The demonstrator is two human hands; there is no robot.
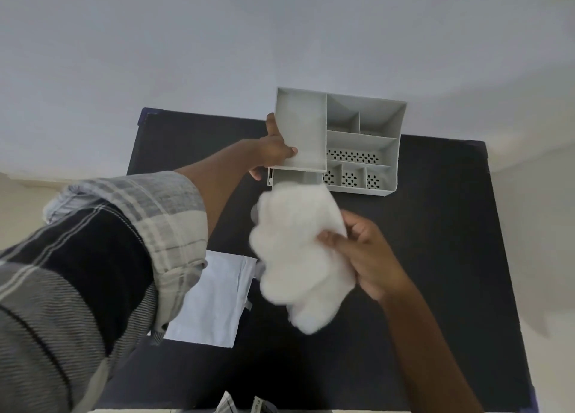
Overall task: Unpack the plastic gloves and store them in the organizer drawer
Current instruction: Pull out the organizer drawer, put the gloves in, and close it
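A grey plastic organizer (362,143) with several compartments stands at the far side of a dark table (435,257). My left hand (275,148) grips its left front corner, thumb on the rim of the big left compartment. Below that compartment the drawer (294,179) is pulled out a little toward me. My right hand (362,254) holds a blurred white bundle of plastic gloves (298,257) just in front of the drawer opening, its top edge touching or overlapping the drawer front.
A flat, pale plastic bag (214,300) lies on the table to the left of the gloves, partly under my left sleeve. A white wall rises behind the organizer. Bits of patterned cloth show at the near table edge (227,403).
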